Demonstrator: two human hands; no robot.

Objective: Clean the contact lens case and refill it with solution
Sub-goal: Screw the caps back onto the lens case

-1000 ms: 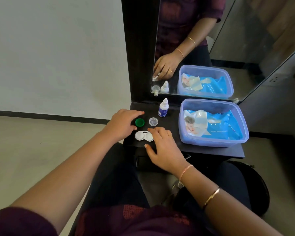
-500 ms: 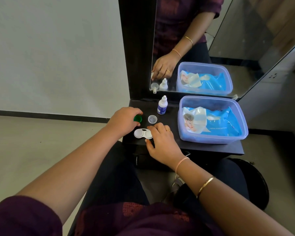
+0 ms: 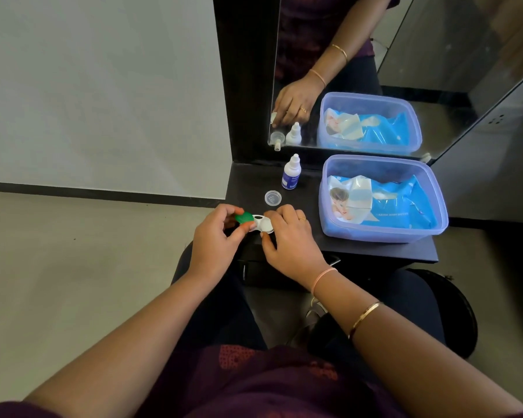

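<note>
Lifted off the dark shelf (image 3: 248,182) since a moment ago, the white lens case (image 3: 263,226) is now pinched in the right hand (image 3: 290,239) over the shelf's near edge. The left hand (image 3: 213,239) pinches the green cap (image 3: 244,218) at the case's left end. Farther back sit a clear cap (image 3: 273,197) and the solution bottle (image 3: 291,174), with a plastic tub (image 3: 375,234) of wipes to their right.

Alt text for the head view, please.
The left hand pinches a green cap at one end of a white lens case held by the right hand. On the dark shelf behind: a solution bottle, a clear cap and a tub of wipes.
</note>
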